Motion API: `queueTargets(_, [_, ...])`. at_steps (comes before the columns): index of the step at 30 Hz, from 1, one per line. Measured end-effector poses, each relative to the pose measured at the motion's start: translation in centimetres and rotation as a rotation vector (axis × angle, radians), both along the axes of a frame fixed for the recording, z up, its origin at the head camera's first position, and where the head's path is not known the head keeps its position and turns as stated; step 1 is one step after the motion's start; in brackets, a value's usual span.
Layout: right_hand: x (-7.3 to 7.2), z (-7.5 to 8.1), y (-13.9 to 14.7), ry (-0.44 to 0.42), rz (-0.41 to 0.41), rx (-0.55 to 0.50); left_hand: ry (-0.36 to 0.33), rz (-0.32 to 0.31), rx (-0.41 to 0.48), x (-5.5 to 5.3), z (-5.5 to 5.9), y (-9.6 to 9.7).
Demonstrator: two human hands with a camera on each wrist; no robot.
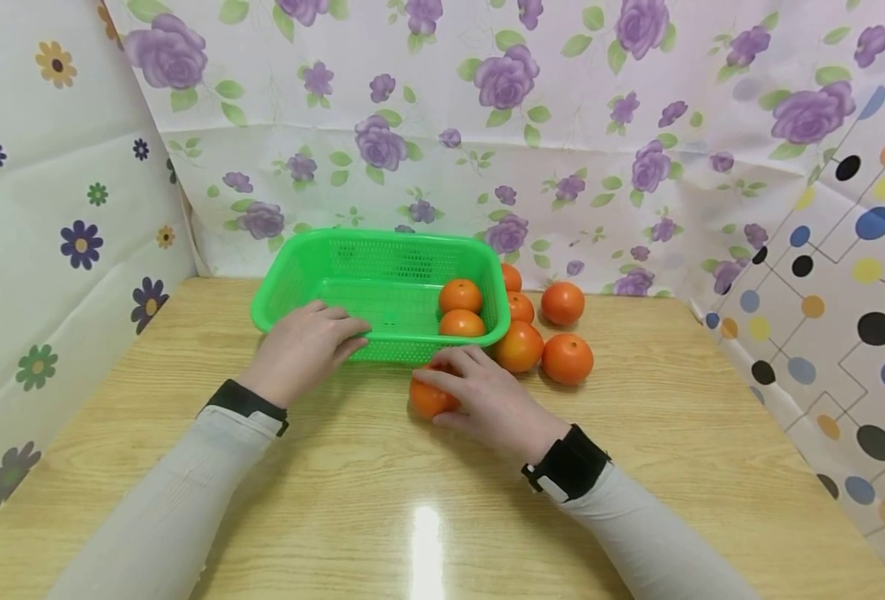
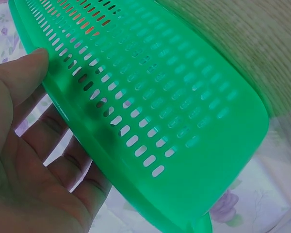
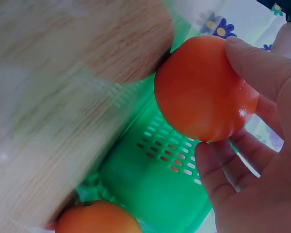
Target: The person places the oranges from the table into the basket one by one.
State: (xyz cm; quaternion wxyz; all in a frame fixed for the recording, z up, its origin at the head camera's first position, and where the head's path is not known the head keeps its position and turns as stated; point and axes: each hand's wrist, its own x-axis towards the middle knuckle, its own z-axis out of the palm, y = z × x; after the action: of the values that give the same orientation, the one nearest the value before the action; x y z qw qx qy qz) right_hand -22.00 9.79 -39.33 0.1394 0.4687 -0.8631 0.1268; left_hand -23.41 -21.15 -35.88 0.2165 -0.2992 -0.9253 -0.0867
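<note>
My right hand (image 1: 498,404) holds an orange (image 1: 429,400) just in front of the green plastic basket (image 1: 393,348). In the right wrist view, the thumb lies along one side of this orange (image 3: 203,90) and the fingers curl at the other. My left hand (image 1: 303,346) grips the basket's front rim left of the middle. Its thumb (image 2: 31,70) presses the outer side of the slotted wall (image 2: 199,155), while the other fingers reach behind the rim. Two oranges, a rear one (image 1: 461,296) and a front one (image 1: 462,323), sit at the right end inside the basket.
Several more oranges stand on the wooden table (image 1: 352,492) right of the basket, among them a near one (image 1: 567,359) and a far one (image 1: 562,303). A flowered cloth (image 1: 442,192) hangs close behind the basket, with patterned cloths at both sides.
</note>
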Motion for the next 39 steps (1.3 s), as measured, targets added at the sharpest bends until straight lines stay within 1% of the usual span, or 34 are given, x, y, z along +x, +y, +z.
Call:
queueTargets(4, [0.1, 0.0, 0.0, -0.03, 0.002, -0.001, -0.005, -0.011, -0.017, 0.0, 0.2, -0.2])
queueTargets(8, [0.2, -0.1, 0.0, -0.052, -0.008, 0.008, -0.053, -0.015, -0.014, 0.1, 0.7, -0.7])
queueTargets(12, [0.2, -0.1, 0.1, -0.071, -0.016, 0.01, -0.108, 0.013, 0.019, 0.3, 1.3, -1.9])
queueTargets(15, [0.2, -0.1, 0.2, -0.079, -0.022, 0.011, -0.118, 0.033, 0.04, 0.6, 1.7, -3.1])
queueTargets(18, [0.2, -0.1, 0.2, -0.077, -0.021, 0.01, -0.113, 0.046, 0.043, 1.0, 1.9, -4.1])
queueTargets(22, [0.2, -0.2, 0.1, -0.071, -0.012, 0.012, -0.094, 0.062, 0.034, 1.5, 1.7, -5.2])
queueTargets(24, [0.1, -0.2, 0.1, -0.071, -0.011, 0.012, -0.08, 0.06, 0.033, 1.6, 1.6, -5.6])
queueTargets(30, [0.0, -0.4, 0.1, -0.074, -0.009, 0.002, -0.037, 0.042, 0.036, 1.6, 1.5, -6.0])
queueTargets(39, [0.0, -0.7, 0.2, -0.08, -0.013, -0.023, -0.033, 0.034, 0.034, 1.4, 1.5, -6.0])
